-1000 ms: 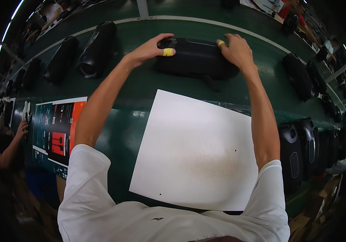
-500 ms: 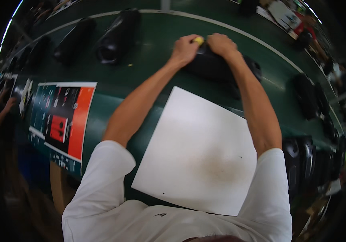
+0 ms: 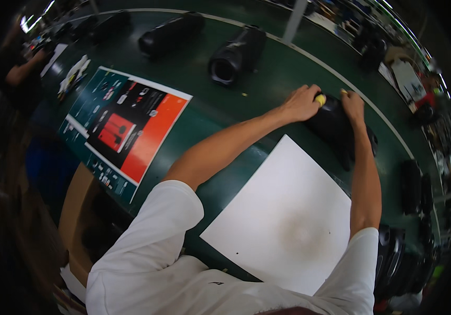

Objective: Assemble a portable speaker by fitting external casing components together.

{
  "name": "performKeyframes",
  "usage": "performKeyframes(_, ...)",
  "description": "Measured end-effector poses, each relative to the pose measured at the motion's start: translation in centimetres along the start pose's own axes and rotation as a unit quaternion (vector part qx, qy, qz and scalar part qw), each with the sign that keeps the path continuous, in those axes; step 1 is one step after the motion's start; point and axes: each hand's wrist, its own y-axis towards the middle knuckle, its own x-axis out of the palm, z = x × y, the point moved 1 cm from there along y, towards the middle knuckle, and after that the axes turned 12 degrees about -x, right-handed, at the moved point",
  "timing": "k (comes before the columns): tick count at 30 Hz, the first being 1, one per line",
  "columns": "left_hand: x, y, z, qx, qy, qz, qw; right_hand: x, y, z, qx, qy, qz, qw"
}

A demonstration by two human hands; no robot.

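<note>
A black cylindrical speaker (image 3: 331, 124) lies on the green work surface beyond the white board, with both my arms stretched out to it. My left hand (image 3: 303, 103) is closed at its far left end, a yellow band or cap (image 3: 320, 99) showing at the thumb. Across the same end, my right hand (image 3: 353, 106) is closed with curled fingers, and a small yellow spot shows at a fingertip. The hands are slightly apart, with the black end between them. What the fingertips press on is too small to tell.
Near me lies a white board (image 3: 283, 210) with a brownish smudge. Left of it is a printed sheet (image 3: 147, 142) in orange, black and green. More black speakers (image 3: 236, 55) stand along the far side and at right. A cardboard box (image 3: 76, 210) sits below left; a co-worker's arm (image 3: 26, 68) shows beyond.
The whole view has swung, so the scene sits farther right and lower. Both hands stay at the speaker's far end, the gap between them a little wider.
</note>
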Motion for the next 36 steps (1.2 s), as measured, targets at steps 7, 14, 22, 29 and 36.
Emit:
performKeyframes(7,-13.5,0.9,-1.7,0.139,0.182,0.129,0.965,-4.4,-9.5,-13.4,-0.061,0.202,0.166,0.963)
performKeyframes(14,-26.6,22.6,-10.3,-0.028,0.352,0.042,0.935,9.1,-6.6,-31.2,0.031,0.462,-0.148,0.874)
performKeyframes(22,-22.0,29.6,-15.2,-0.169,0.264,-0.067,0.947,11.0,-3.9,-26.8,0.113,0.443,-0.055,0.888)
performKeyframes(29,-29.0,17.1,-16.3,-0.204,0.140,0.171,0.954,8.8,-3.9,-22.5,0.174,0.607,-0.045,0.774)
performKeyframes(36,-28.8,-6.6,-1.4,-0.091,0.149,0.091,0.980,-5.5,-17.4,-17.0,0.058,0.619,-0.008,0.783)
